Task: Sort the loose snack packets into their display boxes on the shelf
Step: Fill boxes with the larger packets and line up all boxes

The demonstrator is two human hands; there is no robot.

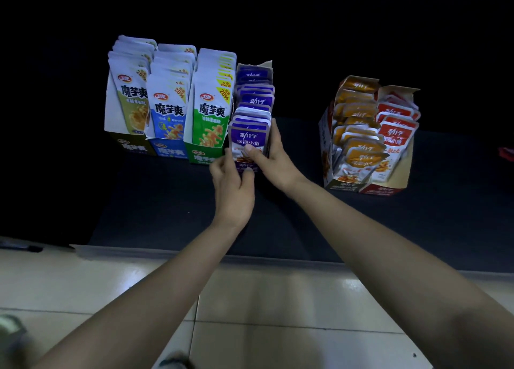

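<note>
The dark shelf (167, 207) has bare room in front of the boxes down to its front edge, which meets the pale tiled floor (264, 299). Three tall white-packet boxes (169, 104) stand side by side at left, touching the purple cardboard display box (246, 165). A wide open gap separates it from the orange box (353, 118) and red box (397, 129) at right. The left hand (232, 179) pinches the purple box's lower front. The right hand (274, 157) grips the front purple snack packet (249, 139) standing in that box, thumb on its face, fingers along the stack's right edge.
</note>
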